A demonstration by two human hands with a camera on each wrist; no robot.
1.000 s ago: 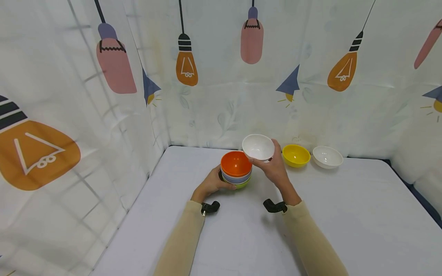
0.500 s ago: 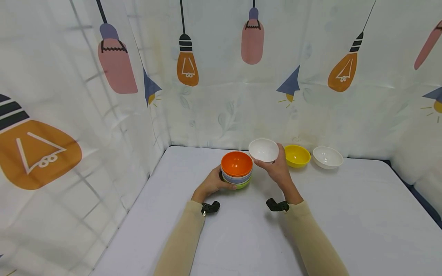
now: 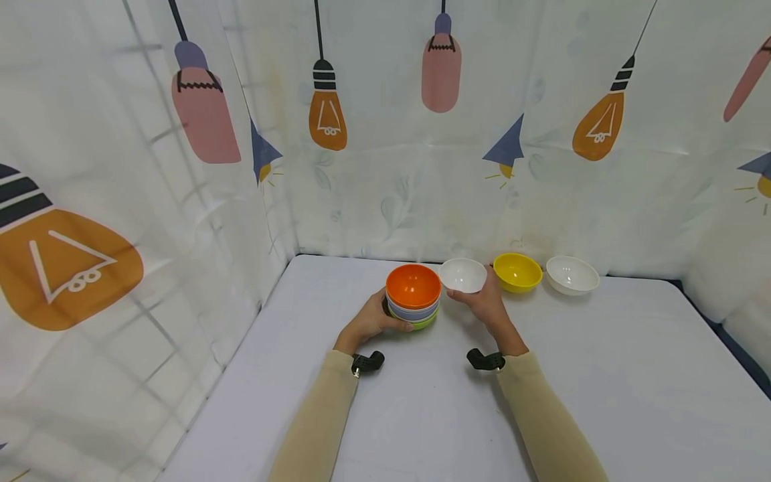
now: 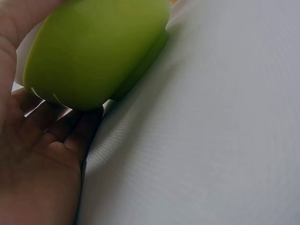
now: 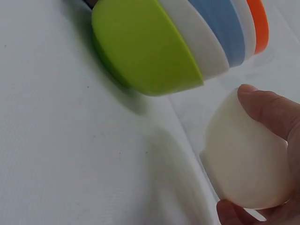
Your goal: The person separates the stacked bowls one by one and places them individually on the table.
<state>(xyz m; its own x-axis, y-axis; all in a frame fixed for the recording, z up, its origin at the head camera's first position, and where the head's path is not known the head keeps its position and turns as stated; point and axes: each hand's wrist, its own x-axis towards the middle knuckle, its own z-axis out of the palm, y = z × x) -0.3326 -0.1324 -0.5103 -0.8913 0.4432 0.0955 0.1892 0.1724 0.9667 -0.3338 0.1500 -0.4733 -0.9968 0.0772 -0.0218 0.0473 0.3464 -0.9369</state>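
Near the back of the table stands a stack of bowls, with an orange bowl (image 3: 413,286) on top. Below it the right wrist view shows white, a blue bowl (image 5: 220,26), another white, and a green bowl (image 4: 98,51) at the bottom. My left hand (image 3: 375,320) grips the stack low at its left side, thumb in front, fingers around the green bowl. Just right of the stack, my right hand (image 3: 485,305) holds a white bowl (image 3: 463,274) between thumb and fingers. In the right wrist view this bowl (image 5: 246,154) is apart from the stack.
A yellow bowl (image 3: 517,272) stands right of my right hand, near the back edge. Beside it is another white bowl (image 3: 572,275). The white table (image 3: 421,415) meets a patterned curtain (image 3: 373,187) at the back and left.
My right hand has moved the white bowl rightward and down, away from the orange bowl's rim. My left hand and the stack have stayed in place.
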